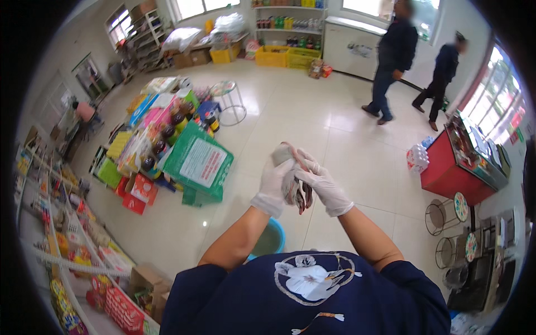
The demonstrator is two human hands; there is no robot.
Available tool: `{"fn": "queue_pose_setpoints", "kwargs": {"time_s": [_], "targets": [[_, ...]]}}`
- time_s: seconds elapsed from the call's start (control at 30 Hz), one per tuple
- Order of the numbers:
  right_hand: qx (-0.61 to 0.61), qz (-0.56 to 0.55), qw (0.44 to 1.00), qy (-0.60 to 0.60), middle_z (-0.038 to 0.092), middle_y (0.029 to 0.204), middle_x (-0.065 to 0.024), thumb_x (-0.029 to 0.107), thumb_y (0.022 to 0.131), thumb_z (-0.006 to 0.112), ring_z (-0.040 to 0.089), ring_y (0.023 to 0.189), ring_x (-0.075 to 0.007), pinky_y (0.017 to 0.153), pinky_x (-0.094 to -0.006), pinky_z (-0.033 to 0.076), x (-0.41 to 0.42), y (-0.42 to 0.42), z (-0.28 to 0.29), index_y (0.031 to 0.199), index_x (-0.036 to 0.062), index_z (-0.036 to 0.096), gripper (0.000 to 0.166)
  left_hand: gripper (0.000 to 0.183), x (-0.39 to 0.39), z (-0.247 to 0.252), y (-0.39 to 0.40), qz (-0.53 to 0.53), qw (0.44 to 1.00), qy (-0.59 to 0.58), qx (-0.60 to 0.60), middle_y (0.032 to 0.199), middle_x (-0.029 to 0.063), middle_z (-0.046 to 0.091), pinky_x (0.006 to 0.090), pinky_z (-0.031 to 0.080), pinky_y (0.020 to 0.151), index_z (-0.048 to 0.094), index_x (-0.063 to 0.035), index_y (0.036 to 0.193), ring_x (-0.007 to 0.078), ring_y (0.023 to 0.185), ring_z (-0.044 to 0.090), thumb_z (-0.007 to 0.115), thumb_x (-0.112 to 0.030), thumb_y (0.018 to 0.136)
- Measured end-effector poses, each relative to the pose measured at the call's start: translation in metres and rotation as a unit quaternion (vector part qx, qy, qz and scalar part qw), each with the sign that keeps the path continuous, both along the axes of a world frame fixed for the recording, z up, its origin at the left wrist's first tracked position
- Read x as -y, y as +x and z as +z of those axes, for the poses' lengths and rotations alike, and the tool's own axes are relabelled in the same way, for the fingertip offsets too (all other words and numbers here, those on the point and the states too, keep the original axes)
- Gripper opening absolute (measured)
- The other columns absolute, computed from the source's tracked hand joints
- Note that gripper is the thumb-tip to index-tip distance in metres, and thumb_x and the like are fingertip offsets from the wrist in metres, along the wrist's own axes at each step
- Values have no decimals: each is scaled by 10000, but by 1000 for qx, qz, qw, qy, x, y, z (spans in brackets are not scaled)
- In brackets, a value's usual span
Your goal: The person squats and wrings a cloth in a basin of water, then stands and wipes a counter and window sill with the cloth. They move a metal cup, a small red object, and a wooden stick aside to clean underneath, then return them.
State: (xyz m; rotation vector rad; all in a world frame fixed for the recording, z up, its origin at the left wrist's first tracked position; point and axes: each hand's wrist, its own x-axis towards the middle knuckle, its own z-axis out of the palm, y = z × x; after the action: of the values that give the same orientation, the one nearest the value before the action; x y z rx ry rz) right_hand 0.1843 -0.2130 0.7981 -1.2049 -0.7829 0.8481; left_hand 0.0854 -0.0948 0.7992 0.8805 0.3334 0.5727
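Observation:
A bunched grey cloth point(289, 187) with reddish-brown edges is held up in front of my chest between both hands. My left hand point(270, 186), in a thin whitish disposable glove, grips its left side with the thumb laid over it. On the other side my right hand point(324, 182), gloved alike, has its fingers closed on the upper right part. Darker folded ends hang down between the palms. Below my left forearm stands a blue plastic basin point(282, 236) holding murky liquid; my arm and navy shirt hide part of it.
A green printed bag point(201, 161) and a table piled with bottles and packages point(146, 134) stand to the left. Shelves of goods point(75, 234) line the near left. Two people point(395, 58) are at the back right. A red-fronted counter point(448, 167) and round stools point(460, 207) occupy the right.

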Motion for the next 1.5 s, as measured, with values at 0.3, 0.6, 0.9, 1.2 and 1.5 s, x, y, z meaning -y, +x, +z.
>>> {"fn": "queue_pose_setpoints", "kwargs": {"time_s": [0.3, 0.6, 0.9, 1.2, 1.5], "targets": [[-63, 34, 997, -20, 605, 751, -35, 231, 838, 676, 578, 588, -107, 468, -232, 464, 29, 25, 32, 969, 31, 606, 248, 297, -54, 26, -27, -108, 986, 107, 73, 1101, 83, 585, 323, 482, 895, 470, -71, 1109, 178, 996, 593, 622, -44, 855], [36, 182, 946, -265, 637, 847, -50, 207, 826, 686, 612, 706, -92, 481, -231, 513, 75, 29, 66, 1149, 12, 569, 395, 538, -71, 71, -50, -57, 986, 119, 104, 1189, 119, 588, 409, 467, 988, 462, -79, 1264, 277, 1095, 596, 576, 89, 766], [-104, 47, 993, -14, 567, 1240, -123, 184, 726, 734, 638, 849, -121, 731, -287, 564, 137, 38, 51, 1423, -15, 350, 821, 509, -78, 77, -48, -47, 993, 94, 51, 1146, 156, 608, 403, 505, 950, 466, -62, 1314, 298, 1047, 624, 540, 13, 816], [-385, -151, 910, -10, 610, 1125, -100, 423, 997, 458, 611, 971, -205, 810, -368, 531, 113, 16, -21, 1186, 49, 568, 434, 478, -71, -21, -37, -157, 986, -3, -59, 1169, 134, 618, 363, 488, 909, 535, -21, 1254, 218, 1050, 606, 479, -413, 987], [-253, -156, 947, -123, 360, 583, 58, 318, 981, 514, 349, 500, -99, 522, -271, 368, 120, 13, -34, 793, 155, 488, 250, 381, -50, -4, -27, -240, 965, 61, -85, 1088, 25, 602, 278, 506, 825, 526, -70, 1234, 139, 947, 602, 611, -291, 935]]}}
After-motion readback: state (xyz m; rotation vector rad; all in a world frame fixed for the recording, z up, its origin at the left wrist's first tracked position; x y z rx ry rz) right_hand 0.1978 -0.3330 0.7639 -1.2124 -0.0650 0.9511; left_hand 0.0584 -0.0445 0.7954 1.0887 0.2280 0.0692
